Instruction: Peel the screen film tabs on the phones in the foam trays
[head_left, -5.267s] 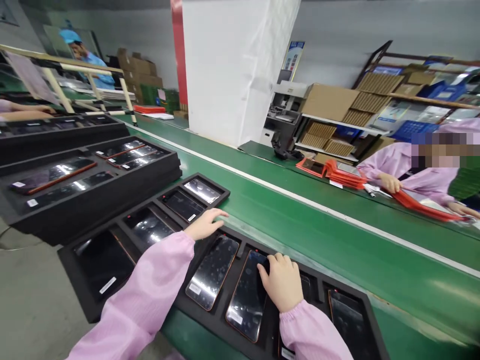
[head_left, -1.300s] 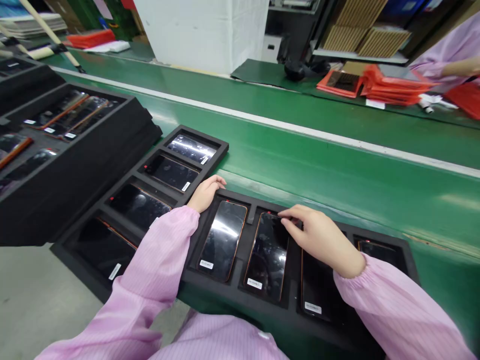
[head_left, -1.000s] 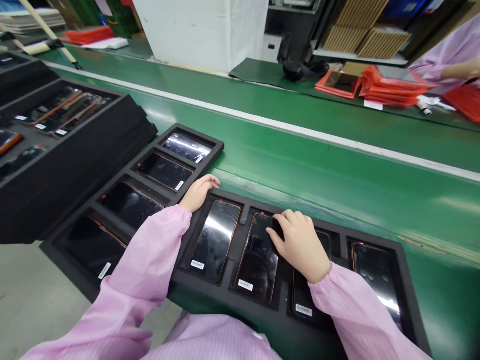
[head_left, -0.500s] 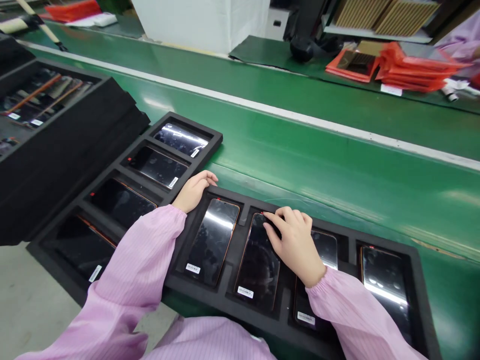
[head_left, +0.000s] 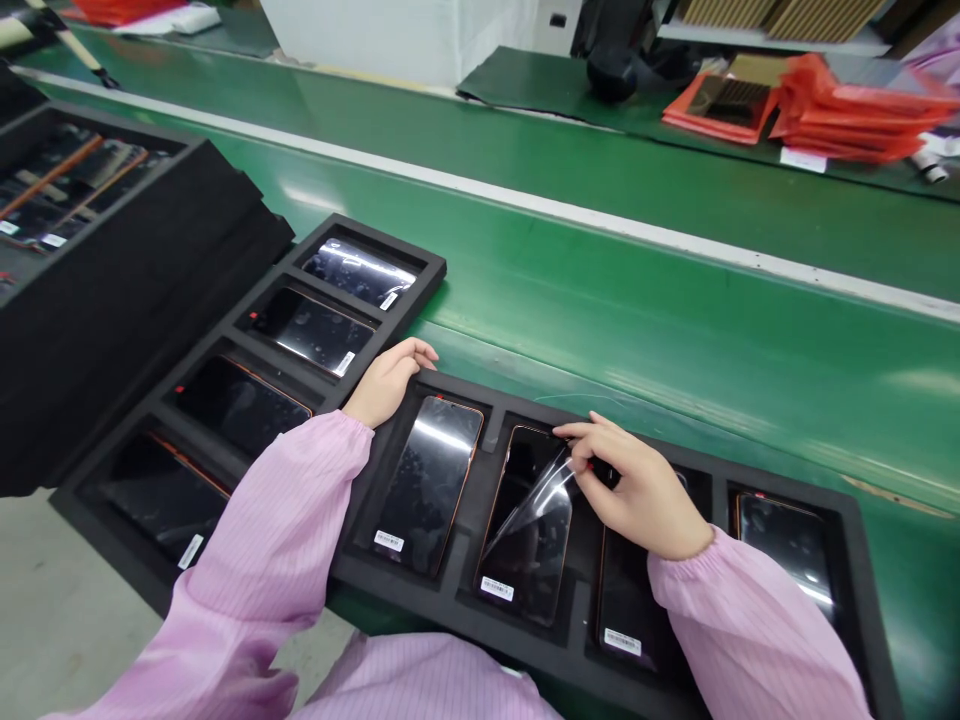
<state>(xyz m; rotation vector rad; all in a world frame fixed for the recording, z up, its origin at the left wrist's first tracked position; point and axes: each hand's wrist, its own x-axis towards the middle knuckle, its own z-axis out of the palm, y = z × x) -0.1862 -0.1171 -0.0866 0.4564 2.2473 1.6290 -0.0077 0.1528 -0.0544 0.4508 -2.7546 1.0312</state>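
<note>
My right hand [head_left: 637, 480] pinches the upper right corner of a clear protective film [head_left: 541, 492]. The film is lifted and bent back over the second phone [head_left: 525, 545]; its lower left part still lies on the screen. A red tab shows at my fingertips. That phone sits in a pocket of the near black foam tray [head_left: 862, 590], with a white barcode label at its lower end. My left hand [head_left: 390, 380] lies over the tray's far left corner, fingers stretched out, thumb hidden. Beside it is another phone [head_left: 427, 480]. My right arm partly covers a third phone [head_left: 622, 600].
A second foam tray [head_left: 431, 275] with several phones adjoins on the left. Behind it stands a tall stack of black trays [head_left: 150, 290]. Across the green work surface [head_left: 637, 320] runs a white strip. Red packets [head_left: 862, 115] lie at the far right.
My right hand has moved right and slightly down, pulling the film's top corner up off the second phone. My left hand stays at the tray corner. The view has shifted slightly.
</note>
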